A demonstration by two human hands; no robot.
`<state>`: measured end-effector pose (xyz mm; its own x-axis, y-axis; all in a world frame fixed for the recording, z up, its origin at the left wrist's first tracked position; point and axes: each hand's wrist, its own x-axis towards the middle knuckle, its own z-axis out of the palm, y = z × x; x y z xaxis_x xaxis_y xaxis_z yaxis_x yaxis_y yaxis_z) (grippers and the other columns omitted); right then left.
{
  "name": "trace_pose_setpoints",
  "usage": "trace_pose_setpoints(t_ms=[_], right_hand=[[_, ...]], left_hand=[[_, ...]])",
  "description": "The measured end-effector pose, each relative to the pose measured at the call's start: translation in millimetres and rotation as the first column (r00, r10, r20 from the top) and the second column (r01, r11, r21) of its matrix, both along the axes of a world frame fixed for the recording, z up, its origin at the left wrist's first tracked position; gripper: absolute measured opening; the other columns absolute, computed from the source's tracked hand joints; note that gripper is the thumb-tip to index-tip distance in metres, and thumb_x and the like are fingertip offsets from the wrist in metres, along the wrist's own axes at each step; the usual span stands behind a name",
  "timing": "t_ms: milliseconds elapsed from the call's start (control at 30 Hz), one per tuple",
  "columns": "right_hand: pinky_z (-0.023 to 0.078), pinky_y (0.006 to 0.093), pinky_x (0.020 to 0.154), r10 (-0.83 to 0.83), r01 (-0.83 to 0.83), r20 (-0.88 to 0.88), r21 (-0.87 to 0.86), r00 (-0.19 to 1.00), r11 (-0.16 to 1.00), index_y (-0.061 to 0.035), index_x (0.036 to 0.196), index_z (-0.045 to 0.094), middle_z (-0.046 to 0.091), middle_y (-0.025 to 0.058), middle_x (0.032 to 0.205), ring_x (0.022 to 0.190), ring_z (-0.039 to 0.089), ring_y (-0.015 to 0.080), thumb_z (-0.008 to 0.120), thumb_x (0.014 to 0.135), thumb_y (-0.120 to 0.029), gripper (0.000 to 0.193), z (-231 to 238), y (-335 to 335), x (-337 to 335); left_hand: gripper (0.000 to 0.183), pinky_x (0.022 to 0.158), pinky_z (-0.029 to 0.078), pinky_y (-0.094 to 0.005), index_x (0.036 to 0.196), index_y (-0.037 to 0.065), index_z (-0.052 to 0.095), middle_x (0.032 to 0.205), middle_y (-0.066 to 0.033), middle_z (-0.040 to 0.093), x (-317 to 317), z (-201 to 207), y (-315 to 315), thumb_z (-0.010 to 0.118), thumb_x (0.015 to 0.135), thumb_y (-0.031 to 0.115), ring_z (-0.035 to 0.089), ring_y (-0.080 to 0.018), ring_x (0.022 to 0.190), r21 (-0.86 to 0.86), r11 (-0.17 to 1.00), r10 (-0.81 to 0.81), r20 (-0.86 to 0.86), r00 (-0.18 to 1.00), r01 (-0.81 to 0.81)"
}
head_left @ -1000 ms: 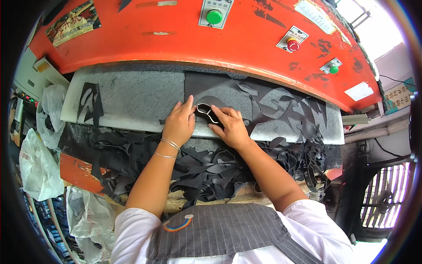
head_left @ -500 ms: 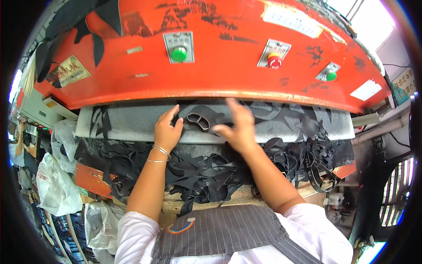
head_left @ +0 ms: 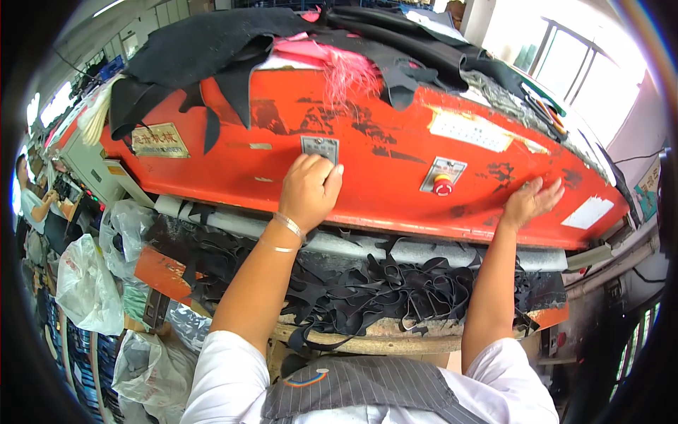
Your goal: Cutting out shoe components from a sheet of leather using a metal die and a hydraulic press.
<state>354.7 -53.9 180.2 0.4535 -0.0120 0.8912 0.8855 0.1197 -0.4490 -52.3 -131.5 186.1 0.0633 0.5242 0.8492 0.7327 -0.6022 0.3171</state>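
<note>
My left hand [head_left: 309, 186] is a closed fist with the thumb alongside, against the red press head [head_left: 385, 173]. It covers the lower part of a grey button plate [head_left: 321, 148], whose green button is hidden behind it. Farther right, my right hand [head_left: 531, 203] lies on the same red front with its fingers apart, over the place of the other green button, also hidden. Between them a red stop button [head_left: 443, 186] with a yellow collar shows. Under the head, only the front strip of the pale cutting bed [head_left: 424, 254] is visible; the cutting die is out of sight.
Black scrap cuttings [head_left: 381, 293] heap along the ledge before the bed. Black sheet material [head_left: 212, 46] and pink fringed material [head_left: 339, 63] lie on top of the press. Plastic bags [head_left: 88, 286] hang at left. Another person [head_left: 39, 205] is at far left.
Both hands have left the bed, where the metal die lay between them, and moved up onto the button positions. The view has tilted up, and the press head now hides most of the bed.
</note>
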Motion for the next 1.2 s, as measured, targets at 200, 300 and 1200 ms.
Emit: trace_pose_setpoints(t_ms=[200,300,1200], right_hand=[[0.035,0.0453,0.106,0.574,-0.563,-0.066,-0.316,0.816,0.764,-0.0005,0.128,0.051,0.052,0.0201,0.13,0.124,0.048,0.0352,0.065,0.086,-0.01,0.045,-85.9,-120.6,-50.2],[0.05,0.0412,0.084,0.843,-0.633,-0.291,-0.771,0.452,0.073,-0.0029,0.108,0.064,0.063,0.0183,0.1,0.098,0.061,0.0347,0.079,0.075,-0.026,0.043,-99.7,-220.0,-131.2],[0.052,0.046,0.078,0.733,-0.498,-0.362,-0.867,0.576,-0.037,-0.0013,0.114,0.061,0.061,0.0223,0.099,0.091,0.063,0.0398,0.072,0.08,-0.037,0.051,-164.4,-1.3,-263.4]], left_hand=[[0.028,0.06,0.044,-0.0431,0.066,0.004,0.053,0.067,-0.0142,0.053,-5.6,-56.8,-119.0,0.063,0.088,0.018,0.054,-0.034,0.066,-0.459,0.882,-0.132,-0.03,0.991,0.104],[0.025,0.063,0.049,-0.041,0.068,0.006,0.063,0.071,-0.0115,0.06,-19.4,-112.2,-187.3,0.065,0.086,0.024,0.061,-0.0316,0.072,-0.694,0.72,-0.138,-0.136,0.981,0.005],[0.057,0.102,0.04,-0.046,0.141,0.0,0.038,0.122,-0.015,0.062,-55.3,-187.9,41.6,0.055,0.087,0.009,0.053,-0.0327,0.121,-0.559,0.826,-0.096,-0.266,0.959,-0.073]])
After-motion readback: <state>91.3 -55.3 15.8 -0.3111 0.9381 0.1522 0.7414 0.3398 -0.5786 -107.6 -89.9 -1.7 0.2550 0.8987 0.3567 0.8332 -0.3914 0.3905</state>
